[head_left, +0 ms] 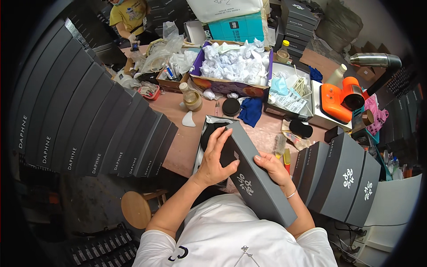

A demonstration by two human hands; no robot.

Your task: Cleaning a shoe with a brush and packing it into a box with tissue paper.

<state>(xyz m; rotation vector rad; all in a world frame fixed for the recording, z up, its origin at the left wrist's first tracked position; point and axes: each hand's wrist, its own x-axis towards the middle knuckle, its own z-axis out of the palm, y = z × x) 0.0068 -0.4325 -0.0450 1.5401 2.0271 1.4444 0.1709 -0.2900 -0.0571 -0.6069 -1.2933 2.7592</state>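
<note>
A dark grey shoebox lid [262, 178] is held up on a slant in front of my body, white lettering on its broad face. My left hand [215, 158] grips its far end, fingers over the edge and thumb on the broad face. Around the right long side curls my right hand [273, 169], with a thin bracelet at the wrist. Behind the lid and my left hand stands an open shoebox [213, 119] with white paper and something black inside; most of it is hidden.
Tall stacks of grey shoeboxes [89, 120] rise at left, more boxes [340, 178] at right. Across the pink table stand a carton of crumpled paper [235, 66], a glue jar [191, 98], a blue cloth [251, 111], brushes [280, 144] and an orange heat-gun-like device [340, 100]. A co-worker [129, 20] is far left.
</note>
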